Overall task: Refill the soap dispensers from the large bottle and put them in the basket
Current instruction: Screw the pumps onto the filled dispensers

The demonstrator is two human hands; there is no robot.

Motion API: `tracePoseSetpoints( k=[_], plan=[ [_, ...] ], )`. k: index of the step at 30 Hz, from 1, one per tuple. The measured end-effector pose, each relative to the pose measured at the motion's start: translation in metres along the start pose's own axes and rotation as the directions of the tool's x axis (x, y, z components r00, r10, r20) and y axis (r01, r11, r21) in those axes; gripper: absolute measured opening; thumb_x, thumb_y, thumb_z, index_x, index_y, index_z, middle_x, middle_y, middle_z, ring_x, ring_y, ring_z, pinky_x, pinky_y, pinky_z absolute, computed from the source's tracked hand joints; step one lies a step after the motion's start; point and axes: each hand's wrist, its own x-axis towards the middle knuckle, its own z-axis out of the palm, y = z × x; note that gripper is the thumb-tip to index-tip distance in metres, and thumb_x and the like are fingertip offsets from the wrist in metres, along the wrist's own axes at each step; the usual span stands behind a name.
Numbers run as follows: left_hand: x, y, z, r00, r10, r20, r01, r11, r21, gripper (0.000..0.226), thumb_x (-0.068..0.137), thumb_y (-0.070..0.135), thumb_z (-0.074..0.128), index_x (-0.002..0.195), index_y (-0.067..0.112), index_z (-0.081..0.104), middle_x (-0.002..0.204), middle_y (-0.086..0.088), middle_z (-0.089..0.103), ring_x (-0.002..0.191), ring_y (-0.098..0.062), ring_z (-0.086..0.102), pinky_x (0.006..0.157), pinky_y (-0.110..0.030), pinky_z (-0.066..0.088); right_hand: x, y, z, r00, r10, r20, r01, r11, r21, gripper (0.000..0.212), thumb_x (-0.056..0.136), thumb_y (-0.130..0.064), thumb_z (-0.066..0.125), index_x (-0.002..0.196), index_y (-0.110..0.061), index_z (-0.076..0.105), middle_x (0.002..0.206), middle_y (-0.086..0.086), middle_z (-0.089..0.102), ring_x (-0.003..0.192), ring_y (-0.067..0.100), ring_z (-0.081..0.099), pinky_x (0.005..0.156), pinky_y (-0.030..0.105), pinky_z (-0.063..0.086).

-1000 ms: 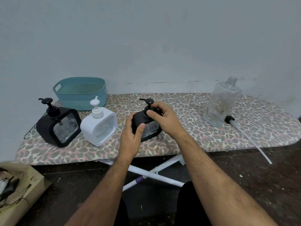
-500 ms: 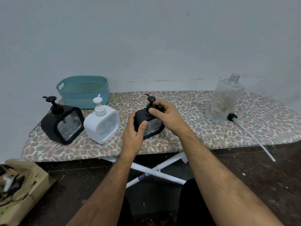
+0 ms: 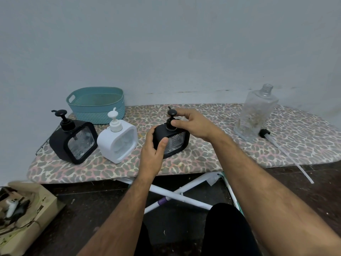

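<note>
I have my left hand (image 3: 152, 156) wrapped round the near left corner of the small black dispenser (image 3: 175, 141), thumb pressed on its ribbed clear front and fingers curled over the top edge, so that hand is holding the body. My right hand (image 3: 193, 124) comes in from the right and pinches the collar of the black pump (image 3: 171, 117) between thumb and fingertips, with the pump head standing just above my fingers; I cannot tell whether the collar is loose or tight. The dispenser sits on the leopard-print ironing board (image 3: 203, 159), near its front edge. Just left of my left hand stands the white dispenser (image 3: 118, 141) with its white pump on, and further left, touching or nearly touching it, the larger black dispenser (image 3: 73, 143), also capped. Behind those two, at the far left of the board against the wall, is the teal basket (image 3: 96, 106). Well to the right of my right hand the large clear bottle (image 3: 256, 113) stands upright with its neck uncapped, and its pump with the long dip tube (image 3: 284, 152) lies on the board just beside its base, the tube running out past the board's front edge. On the floor to the lower left sits a cardboard box (image 3: 27, 215).
</note>
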Motion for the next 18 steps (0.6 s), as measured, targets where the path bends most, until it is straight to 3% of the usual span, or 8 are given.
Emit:
tracePoseSetpoints(
  k=[3,6,9,10,13,15,18],
  plan=[
    [0.0,-0.001,0.0,1.0,-0.01,0.001,0.01,1.0,-0.008,0.073,0.083,0.068,0.049,0.145,0.031,0.036,0.126,0.009,0.058,0.117,-0.009,0.058,0.098,-0.038,0.052,0.001,-0.001,0.0,0.999,0.004,0.042,-0.002,0.998,-0.059,0.029,0.095,-0.018,0.063,0.124,-0.022,0.066,0.123,-0.01,0.066,0.115,0.005,0.06,0.103,0.023,0.043],
    [0.0,-0.001,0.0,1.0,-0.012,0.001,0.012,1.0,-0.007,0.072,0.083,0.068,0.049,0.144,0.033,0.036,0.126,0.009,0.058,0.116,-0.009,0.059,0.097,-0.039,0.053,-0.002,0.002,0.003,0.998,-0.021,0.052,0.027,0.992,-0.122,0.033,0.1,-0.017,0.055,0.132,-0.015,0.06,0.129,-0.005,0.063,0.113,0.002,0.058,0.094,0.011,0.042],
    [0.0,0.0,-0.001,1.0,-0.003,-0.001,0.003,1.0,-0.004,0.071,0.083,0.068,0.049,0.143,0.033,0.038,0.123,0.011,0.058,0.114,-0.005,0.059,0.095,-0.037,0.054,-0.007,0.003,0.009,0.996,-0.092,0.012,0.092,0.983,-0.16,0.029,0.1,-0.014,0.053,0.127,-0.009,0.062,0.12,-0.001,0.062,0.101,-0.007,0.057,0.084,0.002,0.04],
    [0.0,0.0,-0.001,1.0,0.0,-0.003,0.0,1.0,-0.004,0.07,0.083,0.068,0.05,0.143,0.033,0.038,0.123,0.011,0.058,0.113,-0.006,0.06,0.094,-0.037,0.055,-0.008,0.004,0.011,0.992,-0.123,-0.018,0.117,0.973,-0.198,0.027,0.099,-0.015,0.054,0.124,-0.009,0.064,0.118,0.001,0.062,0.101,-0.003,0.057,0.086,0.004,0.039],
    [-0.001,-0.001,-0.001,1.0,-0.004,-0.01,0.004,1.0,-0.003,0.061,0.083,0.068,0.051,0.137,0.045,0.037,0.121,0.014,0.059,0.112,-0.009,0.061,0.093,-0.041,0.055,-0.004,0.013,0.017,0.978,-0.191,-0.082,0.152,0.926,-0.344,0.027,0.096,-0.027,0.058,0.116,-0.012,0.067,0.113,0.005,0.061,0.11,0.019,0.052,0.096,0.027,0.039],
    [-0.001,-0.001,-0.001,1.0,-0.012,-0.016,0.012,1.0,0.0,0.053,0.083,0.069,0.051,0.131,0.054,0.035,0.119,0.018,0.059,0.111,-0.01,0.062,0.093,-0.043,0.055,-0.003,0.016,0.021,0.971,-0.202,-0.127,0.133,0.899,-0.417,0.037,0.091,-0.041,0.053,0.109,-0.013,0.067,0.106,0.003,0.06,0.107,0.02,0.049,0.094,0.033,0.038],
    [-0.002,-0.001,0.0,1.0,-0.003,-0.013,0.003,1.0,0.014,0.059,0.083,0.07,0.05,0.135,0.048,0.037,0.119,0.012,0.059,0.109,-0.011,0.061,0.092,-0.043,0.054,-0.003,0.018,0.029,0.918,-0.291,-0.268,0.098,0.824,-0.558,0.04,0.084,-0.058,0.05,0.085,-0.019,0.054,0.089,-0.008,0.051,0.092,0.015,0.044,0.083,0.038,0.039]
  ],
)
